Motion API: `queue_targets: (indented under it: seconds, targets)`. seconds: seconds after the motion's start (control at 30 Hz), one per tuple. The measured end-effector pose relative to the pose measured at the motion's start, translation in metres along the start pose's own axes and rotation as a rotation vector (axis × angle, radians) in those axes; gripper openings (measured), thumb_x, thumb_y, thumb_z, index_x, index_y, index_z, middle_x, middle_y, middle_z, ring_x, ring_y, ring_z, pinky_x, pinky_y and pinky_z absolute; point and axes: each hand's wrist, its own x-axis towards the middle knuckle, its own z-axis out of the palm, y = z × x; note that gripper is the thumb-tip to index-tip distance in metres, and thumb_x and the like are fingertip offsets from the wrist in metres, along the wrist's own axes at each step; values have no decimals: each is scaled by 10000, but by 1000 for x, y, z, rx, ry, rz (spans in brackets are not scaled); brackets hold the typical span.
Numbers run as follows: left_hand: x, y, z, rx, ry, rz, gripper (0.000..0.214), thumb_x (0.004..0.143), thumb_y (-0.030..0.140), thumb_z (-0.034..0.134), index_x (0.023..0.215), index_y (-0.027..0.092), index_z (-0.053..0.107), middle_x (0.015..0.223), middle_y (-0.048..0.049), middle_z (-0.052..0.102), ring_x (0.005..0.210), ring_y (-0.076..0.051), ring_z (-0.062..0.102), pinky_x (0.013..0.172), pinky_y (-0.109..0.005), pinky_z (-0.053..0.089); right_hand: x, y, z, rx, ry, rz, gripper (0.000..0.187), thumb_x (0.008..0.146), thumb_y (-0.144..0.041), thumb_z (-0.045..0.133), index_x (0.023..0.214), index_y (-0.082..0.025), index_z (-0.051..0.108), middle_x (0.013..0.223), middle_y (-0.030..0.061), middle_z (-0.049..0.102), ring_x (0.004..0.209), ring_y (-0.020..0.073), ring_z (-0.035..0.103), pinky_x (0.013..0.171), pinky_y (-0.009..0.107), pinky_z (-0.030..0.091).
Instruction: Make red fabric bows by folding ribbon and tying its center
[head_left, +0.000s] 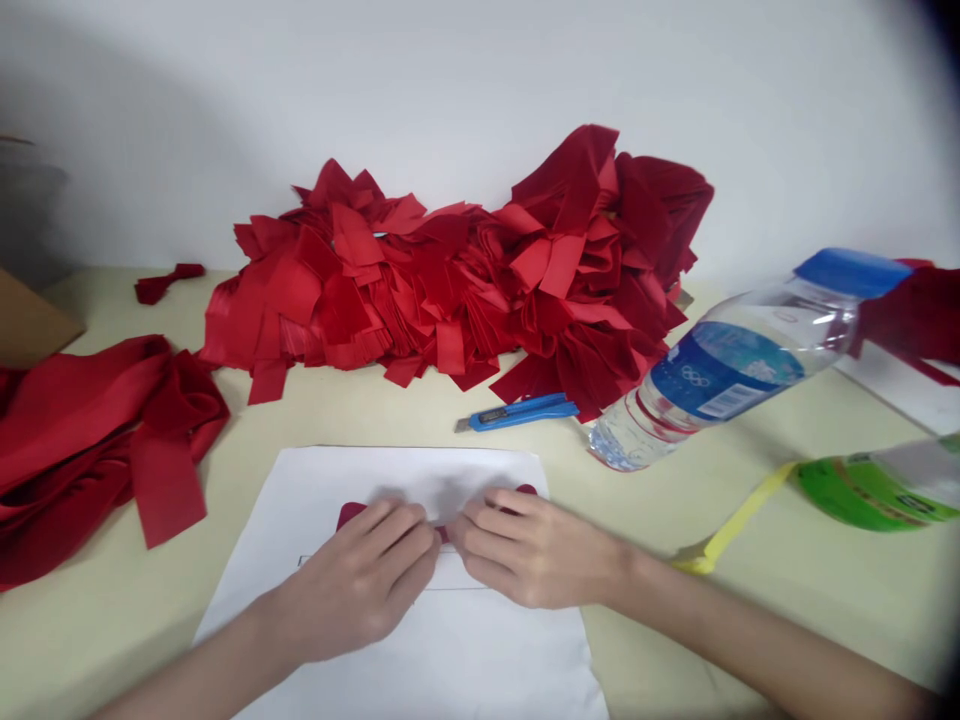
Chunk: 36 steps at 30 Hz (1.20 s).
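Left hand [356, 582] and right hand [534, 550] are close together on my feed, fingers curled and pressed toward each other. Their fingertips [429, 535] pinch the narrow middle of a small red ribbon bow [442, 535], whose loops poke out just past the fingers on both sides. From here I can't tell how the centre is fastened, because the fingers cover it.

Under both hands lies a white paper sheet [450, 670] with a thin drawn rectangle [465, 588] on it, and the bow sits over the rectangle's upper part. The sheet rests on a cream tabletop [112, 640].

Just ahead of the right hand I see a blue utility knife [517, 412]. Further ahead and to the right of that hand, a clear water bottle [720, 380] with a blue cap lies tilted. Right of the right wrist is a green tape roll [874, 490], its yellow strip [731, 525] running back toward the hand.

Well ahead of both hands, a large heap of red ribbon bows [450, 270] sits against a white wall [450, 70]. Left of the left hand, loose red ribbon lengths [97, 440] lie in a tangle, and a single small red bow [169, 282] lies further ahead of them.
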Motion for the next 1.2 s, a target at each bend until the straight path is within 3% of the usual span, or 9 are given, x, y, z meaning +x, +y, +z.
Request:
queue_targets:
  seconds: [0.13, 0.3, 0.5, 0.63, 0.87, 1.03, 1.2]
  targets:
    - [7, 1, -3, -153, -98, -121, 183, 849, 29, 442, 838, 122, 600, 785, -72, 610, 784, -210, 524, 686, -384, 434, -2, -2, -3, 46, 3, 53, 179, 907, -168, 463, 901, -104, 630, 1000, 79, 625, 936, 188, 545, 770, 336, 390]
    - [19, 4, -10, -162, -215, -186, 256, 807, -21, 393, 752, 152, 574, 720, -56, 559, 716, -199, 476, 658, -383, 403, 3, -2, -4, 151, 19, 144, 210, 905, -170, 456, 778, -140, 620, 829, 37, 621, 814, 154, 534, 757, 323, 381]
    - [19, 5, -3, -145, -118, -246, 259, 855, 56, 394, 691, 179, 554, 691, -53, 569, 698, -211, 489, 632, -379, 385, 12, 1, 0, 264, -3, 243, 274, 910, -195, 449, 683, -148, 595, 671, 11, 553, 675, 131, 474, 695, 292, 379]
    - [24, 0, -3, -182, -179, -317, 235, 861, 80, 404, 713, 162, 567, 692, -41, 583, 702, -201, 489, 641, -374, 378, 14, 3, 3, 306, -15, 323, 259, 912, -261, 454, 746, -141, 612, 704, 31, 566, 704, 147, 473, 709, 297, 386]
    - [32, -8, -8, -337, -270, -474, 226, 816, 83, 441, 625, 170, 522, 640, -5, 571, 699, -171, 481, 684, -347, 381, 13, 2, 7, 109, -116, 219, 204, 897, -142, 436, 739, -141, 566, 700, 39, 545, 688, 177, 469, 676, 328, 365]
    - [37, -13, -16, -464, -332, -554, 216, 834, 110, 464, 664, 182, 576, 656, 6, 615, 703, -160, 516, 746, -351, 384, 18, 5, 7, 22, -124, 183, 166, 885, -125, 442, 782, -132, 572, 712, 43, 547, 687, 180, 477, 682, 325, 364]
    - [47, -14, -26, -422, -367, -597, 238, 836, 172, 501, 611, 178, 577, 607, 0, 612, 662, -165, 518, 761, -368, 376, 24, 14, -3, 20, -151, 174, 157, 893, -130, 438, 792, -130, 559, 726, 42, 550, 701, 179, 491, 707, 328, 362]
